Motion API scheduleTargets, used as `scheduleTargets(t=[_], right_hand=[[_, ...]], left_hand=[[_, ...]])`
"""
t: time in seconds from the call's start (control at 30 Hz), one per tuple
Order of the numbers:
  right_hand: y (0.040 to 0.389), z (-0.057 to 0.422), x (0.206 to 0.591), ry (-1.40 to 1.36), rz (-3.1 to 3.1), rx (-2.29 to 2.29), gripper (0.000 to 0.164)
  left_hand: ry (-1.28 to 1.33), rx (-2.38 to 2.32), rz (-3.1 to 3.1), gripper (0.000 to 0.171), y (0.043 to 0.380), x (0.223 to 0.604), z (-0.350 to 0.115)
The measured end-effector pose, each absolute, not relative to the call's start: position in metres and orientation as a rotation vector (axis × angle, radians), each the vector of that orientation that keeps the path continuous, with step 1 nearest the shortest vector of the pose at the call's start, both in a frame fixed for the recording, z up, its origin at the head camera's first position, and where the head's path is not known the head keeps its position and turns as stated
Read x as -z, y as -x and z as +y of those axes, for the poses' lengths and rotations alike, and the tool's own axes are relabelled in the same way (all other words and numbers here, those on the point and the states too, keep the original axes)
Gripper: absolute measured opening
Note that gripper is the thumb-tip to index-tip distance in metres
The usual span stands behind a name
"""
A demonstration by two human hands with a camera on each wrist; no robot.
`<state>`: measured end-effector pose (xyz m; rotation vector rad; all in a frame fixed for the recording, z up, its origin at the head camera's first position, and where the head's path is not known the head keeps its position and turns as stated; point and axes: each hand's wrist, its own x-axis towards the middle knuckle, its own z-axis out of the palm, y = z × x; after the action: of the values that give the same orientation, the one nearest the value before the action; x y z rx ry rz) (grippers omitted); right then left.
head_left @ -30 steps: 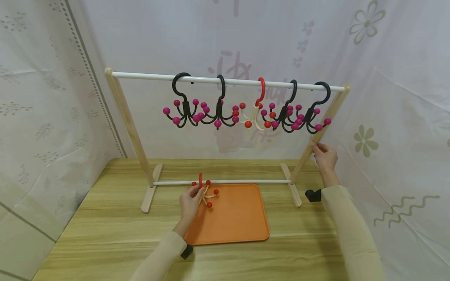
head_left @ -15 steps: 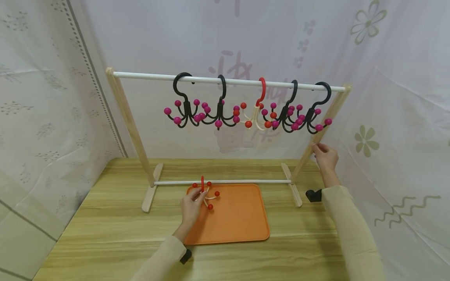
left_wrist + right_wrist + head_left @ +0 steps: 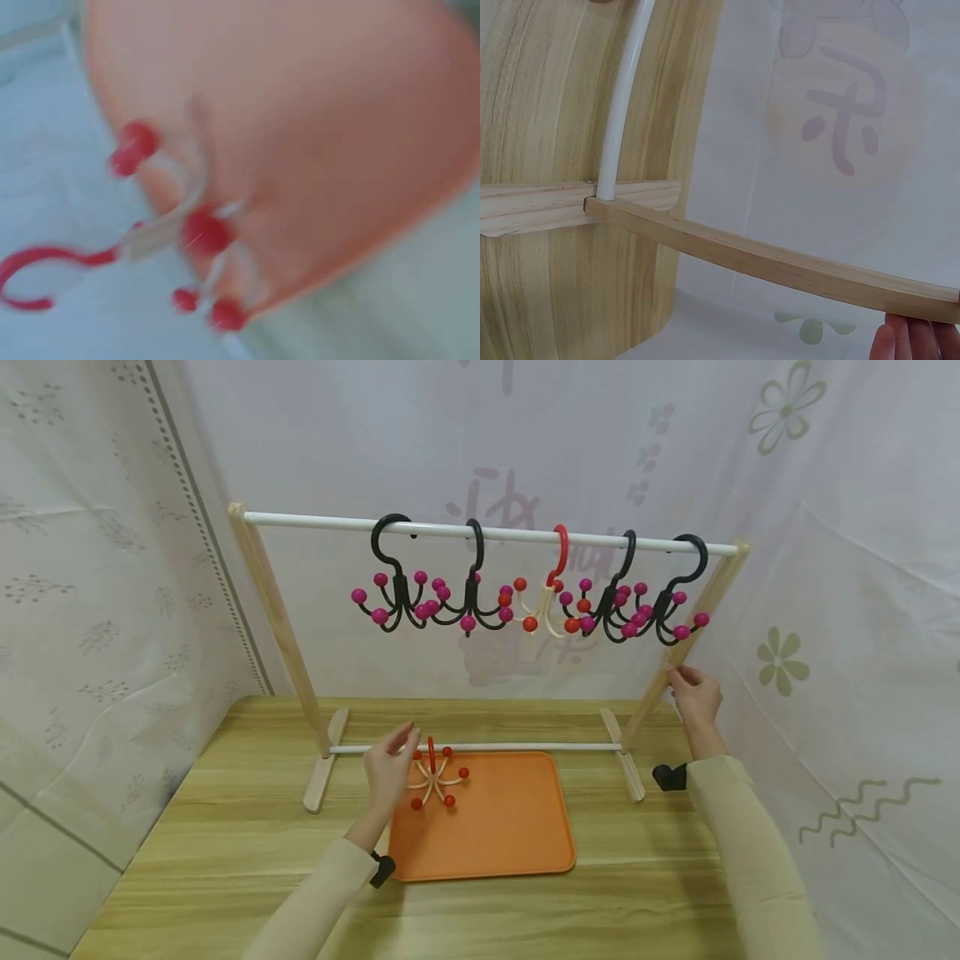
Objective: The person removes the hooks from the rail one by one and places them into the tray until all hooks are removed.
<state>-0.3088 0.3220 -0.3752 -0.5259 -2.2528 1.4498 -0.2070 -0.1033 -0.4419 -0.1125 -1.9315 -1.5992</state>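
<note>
A multi-arm hook hanger point(image 3: 432, 779) with a red hook, cream arms and red ball tips stands at the back-left corner of the orange tray point(image 3: 510, 827), hook upward. The left hand point(image 3: 390, 768) is just left of it, fingers loosely extended and holding nothing. Blurred in the left wrist view, the same hanger point(image 3: 154, 234) appears with no fingers around it. At the right, the right hand point(image 3: 695, 695) grips the wooden post point(image 3: 652, 706) of the rack; in the right wrist view its fingers point(image 3: 922, 337) lie against that post.
From the rack's white top rod point(image 3: 315, 522) hang several black hangers point(image 3: 400, 585) with magenta balls and one cream hanger point(image 3: 547, 602) with a red hook. A lower white rod point(image 3: 525, 747) runs behind the tray. Wooden feet point(image 3: 318, 783) stand on the wood-grain table point(image 3: 225, 827).
The left hand lowered the hanger slightly into the tray's corner, then let go and moved left and up, away from it. The right hand has stayed on the post.
</note>
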Motion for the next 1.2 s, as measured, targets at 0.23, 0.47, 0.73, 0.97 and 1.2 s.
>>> scheduleTargets(t=[0.23, 0.47, 0.73, 0.97, 1.2], right_hand=[[0.308, 0.322, 0.374, 0.534, -2.259, -1.456, 0.051], [0.309, 0.323, 0.375, 0.540, -2.276, -1.433, 0.052], [0.308, 0.323, 0.374, 0.540, -2.295, -1.416, 0.052], [0.308, 0.324, 0.375, 0.529, -2.287, -1.427, 0.052], [0.307, 0.323, 0.375, 0.504, -2.240, -1.465, 0.051]], left_hand=[[0.165, 1.533, -1.842, 0.020, 0.217, 0.389, -0.121], [0.111, 1.489, -1.881, 0.027, 0.217, 0.329, -0.137], [0.194, 1.446, -1.878, 0.031, 0.243, 0.294, -0.157], [0.177, 1.394, -2.055, 0.041, 0.259, 0.269, -0.163], [0.150, 1.412, -2.140, 0.044, 0.269, 0.250, -0.163]])
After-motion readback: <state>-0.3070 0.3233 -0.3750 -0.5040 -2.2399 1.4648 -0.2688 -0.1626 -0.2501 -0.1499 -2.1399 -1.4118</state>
